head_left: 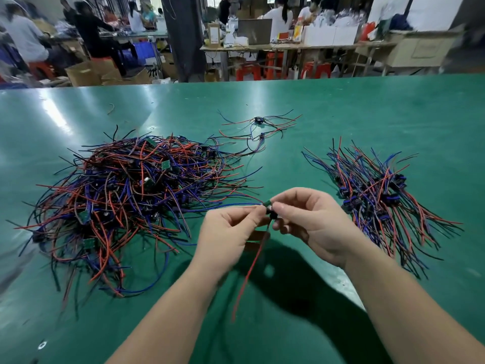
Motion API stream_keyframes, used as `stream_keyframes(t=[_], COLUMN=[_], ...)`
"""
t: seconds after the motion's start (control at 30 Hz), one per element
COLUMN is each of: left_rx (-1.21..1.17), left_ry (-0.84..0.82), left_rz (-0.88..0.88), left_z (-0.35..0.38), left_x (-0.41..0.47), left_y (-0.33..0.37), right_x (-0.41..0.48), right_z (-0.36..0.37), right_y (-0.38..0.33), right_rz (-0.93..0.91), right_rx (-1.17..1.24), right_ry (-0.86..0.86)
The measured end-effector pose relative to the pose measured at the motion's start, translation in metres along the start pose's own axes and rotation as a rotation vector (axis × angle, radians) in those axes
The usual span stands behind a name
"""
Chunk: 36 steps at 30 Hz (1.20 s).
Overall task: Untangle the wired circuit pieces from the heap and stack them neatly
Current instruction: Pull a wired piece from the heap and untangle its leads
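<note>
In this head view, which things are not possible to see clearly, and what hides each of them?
Head view, circuit piece: mostly covered by fingertips of the left hand and right hand pinching it.
Head view, heap: pieces underneath are buried by wires; their number is unclear.
Head view, stack: wires overlap, so the count is unclear.
Head view, far workbenches: blurred and too small.

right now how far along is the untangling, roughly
Well under half, by the look of it. Done: a smaller aligned stack lies to the right. In hand: both the left hand and right hand pinch one wired piece, its red wire hanging down. Left: the big tangled heap on the left, plus two loose pieces farther back.
</note>
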<state>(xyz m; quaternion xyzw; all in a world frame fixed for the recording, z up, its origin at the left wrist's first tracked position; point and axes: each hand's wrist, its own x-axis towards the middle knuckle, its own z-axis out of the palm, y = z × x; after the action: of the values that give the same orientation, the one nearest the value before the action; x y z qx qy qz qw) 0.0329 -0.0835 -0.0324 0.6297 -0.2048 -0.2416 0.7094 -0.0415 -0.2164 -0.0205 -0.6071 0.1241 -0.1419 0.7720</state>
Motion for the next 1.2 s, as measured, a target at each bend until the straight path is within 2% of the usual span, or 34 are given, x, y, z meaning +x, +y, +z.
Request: stream_keyframes(t=[0.07, 0.2, 0.3, 0.4, 0.47, 0.63, 0.73, 0.87, 1.03, 1.2], left_rx=[-0.025, -0.047, 0.084, 0.327, 0.443, 0.512, 0.54, 0.466, 0.326, 0.174], left_ry=[0.022, 0.056, 0.03, -0.05, -0.098, -0.15, -0.192, -0.221, -0.187, -0.273], left_rz=[-0.017, -0.056, 0.005, 0.09, 0.078, 0.035, 0.067, 0.039, -0.073, -0.157], left_z=[0.001, 0.001, -0.001, -0.007, -0.011, -0.011, -0.012, -0.009, -0.005, 0.0], left_x=[0.0, 0.002, 0.004, 0.004, 0.005, 0.005, 0.006, 0.002, 0.0, -0.004], left_y=[-0.002, -0.004, -0.006, -0.007, -0.01, -0.013, -0.011, -0.008, -0.006, -0.001], right_x=[0.0, 0.001, 0.002, 0.0, 0.0, -0.003, -0.002, 0.003, 0.004, 0.008], right_z=[0.0, 0.001, 0.002, 0.002, -0.001, -0.006, -0.006, -0.007, -0.011, -0.033], right_y=[0.003, 0.007, 0.007, 0.005, 0.004, -0.001, 0.0, 0.005, 0.002, -0.014], right_rz=[-0.02, -0.034, 0.031, 0.139, 0.205, 0.244, 0.217, 0.159, 0.136, 0.097], right_rx=[-0.126, -0.216, -0.149, -0.14, -0.125, -0.135, -0.125, -0.159, -0.172, 0.203], right_ry=[0.006, 0.012, -0.007, -0.06, -0.073, -0.165, -0.113, 0.055, 0.067, 0.172])
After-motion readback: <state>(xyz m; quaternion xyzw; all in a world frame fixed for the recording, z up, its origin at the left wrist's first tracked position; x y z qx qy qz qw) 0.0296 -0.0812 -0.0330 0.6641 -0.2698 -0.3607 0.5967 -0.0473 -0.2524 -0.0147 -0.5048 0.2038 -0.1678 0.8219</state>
